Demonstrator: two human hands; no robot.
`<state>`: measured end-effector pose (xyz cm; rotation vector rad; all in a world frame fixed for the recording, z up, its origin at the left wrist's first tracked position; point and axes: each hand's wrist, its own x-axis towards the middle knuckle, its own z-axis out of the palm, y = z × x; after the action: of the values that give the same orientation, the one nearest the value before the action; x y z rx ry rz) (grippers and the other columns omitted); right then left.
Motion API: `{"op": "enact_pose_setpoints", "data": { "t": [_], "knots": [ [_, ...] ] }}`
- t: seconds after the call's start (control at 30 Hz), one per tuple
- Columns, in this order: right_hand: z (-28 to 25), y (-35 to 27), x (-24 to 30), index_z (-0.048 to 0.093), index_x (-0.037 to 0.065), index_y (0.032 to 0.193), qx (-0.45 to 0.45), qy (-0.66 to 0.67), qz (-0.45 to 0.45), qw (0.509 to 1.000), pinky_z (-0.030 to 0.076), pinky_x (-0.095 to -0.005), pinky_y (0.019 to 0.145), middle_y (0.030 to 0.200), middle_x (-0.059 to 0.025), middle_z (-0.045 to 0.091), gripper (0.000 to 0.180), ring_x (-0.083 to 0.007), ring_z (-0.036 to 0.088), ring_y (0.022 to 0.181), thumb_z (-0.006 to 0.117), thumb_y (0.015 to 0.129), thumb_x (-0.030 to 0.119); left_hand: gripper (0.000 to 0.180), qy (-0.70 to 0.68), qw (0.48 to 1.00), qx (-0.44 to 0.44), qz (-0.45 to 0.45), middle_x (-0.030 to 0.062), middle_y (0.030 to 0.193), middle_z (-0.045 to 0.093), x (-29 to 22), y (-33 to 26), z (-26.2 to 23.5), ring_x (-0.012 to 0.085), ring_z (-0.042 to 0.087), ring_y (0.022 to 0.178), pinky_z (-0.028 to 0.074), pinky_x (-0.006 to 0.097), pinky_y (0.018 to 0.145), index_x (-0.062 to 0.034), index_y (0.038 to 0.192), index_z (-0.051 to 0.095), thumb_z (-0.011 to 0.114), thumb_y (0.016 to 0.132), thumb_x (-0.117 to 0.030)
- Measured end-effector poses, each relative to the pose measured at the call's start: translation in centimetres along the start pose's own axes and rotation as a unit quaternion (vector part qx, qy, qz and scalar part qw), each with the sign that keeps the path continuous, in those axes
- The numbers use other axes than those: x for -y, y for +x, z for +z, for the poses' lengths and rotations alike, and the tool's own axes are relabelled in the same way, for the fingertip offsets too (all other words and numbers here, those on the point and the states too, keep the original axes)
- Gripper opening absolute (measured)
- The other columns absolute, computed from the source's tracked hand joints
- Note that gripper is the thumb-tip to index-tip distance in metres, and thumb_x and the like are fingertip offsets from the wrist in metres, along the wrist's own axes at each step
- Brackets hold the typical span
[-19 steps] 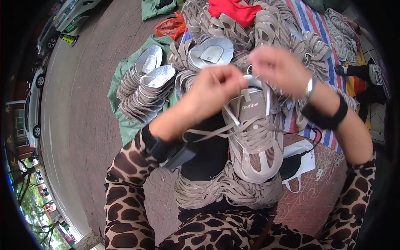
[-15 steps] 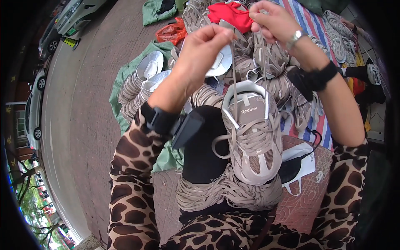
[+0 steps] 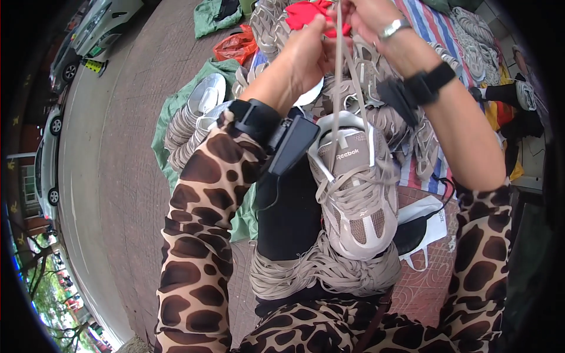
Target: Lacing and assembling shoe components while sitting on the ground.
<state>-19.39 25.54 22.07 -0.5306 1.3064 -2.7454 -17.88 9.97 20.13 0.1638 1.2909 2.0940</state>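
A beige-grey lace-up sneaker [image 3: 360, 226] sits on my lap, toe toward me, its lower eyelets laced. Two long ends of its flat shoelace [image 3: 337, 109] rise taut from the upper part of the shoe to my hands. My left hand [image 3: 312, 59] is closed, with its fingers curled around the lace beyond the shoe's heel. Higher and to the right, my right hand [image 3: 366, 20] pinches the lace close to the upper picture edge; its fingertips are partly cut off. A thick bundle of loose matching laces [image 3: 323, 273] lies across my thighs under the shoe's toe.
Many similar sneakers [image 3: 382, 76] are heaped ahead on a striped sheet [image 3: 432, 29]. Stacked shoe parts [image 3: 188, 126] lie on green cloth at left. Red cloth [image 3: 303, 15] and an orange-red bag [image 3: 236, 46] lie farther off. A white bag [image 3: 432, 226] rests by my right knee.
My hands were apart, each holding one lace end up. Now they have come together, with the left moved right and the laces converging and crossing between them.
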Motion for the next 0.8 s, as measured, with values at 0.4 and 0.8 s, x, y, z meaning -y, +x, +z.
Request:
{"op": "enact_pose_setpoints", "data": {
  "t": [0.4, 0.8],
  "knots": [
    [4.0, -11.2, 9.6, 0.058, 0.003, 0.092, -0.161, -0.009, 0.058, 0.985, 0.036, -0.0221, 0.049, 0.072, 0.0015, 0.052, 0.02, -0.0072, 0.043, 0.055, 0.048, 0.098, 0.018, 0.03, 0.015, 1.0, -0.008, 0.005, -0.0044, 0.066, 0.039, -2.7, -11.8, -2.9, 0.0077, 0.042, 0.057, 0.048, 0.027, 0.058, 0.0028, 0.109, 0.057, 0.044, 0.101, -0.023],
    [8.6, -20.6, 2.7, 0.063, 0.004, 0.079, -0.126, -0.489, 0.167, 0.847, 0.033, -0.0193, 0.05, 0.069, 0.0075, 0.054, 0.007, -0.0004, 0.042, 0.057, 0.068, 0.082, 0.008, 0.031, 0.024, 0.969, -0.211, -0.125, -0.0057, 0.059, 0.031, 3.5, -25.6, -4.9, 0.0039, 0.024, 0.045, 0.026, 0.019, 0.039, -0.0037, 0.115, 0.056, 0.039, 0.103, -0.026]
  ]
}}
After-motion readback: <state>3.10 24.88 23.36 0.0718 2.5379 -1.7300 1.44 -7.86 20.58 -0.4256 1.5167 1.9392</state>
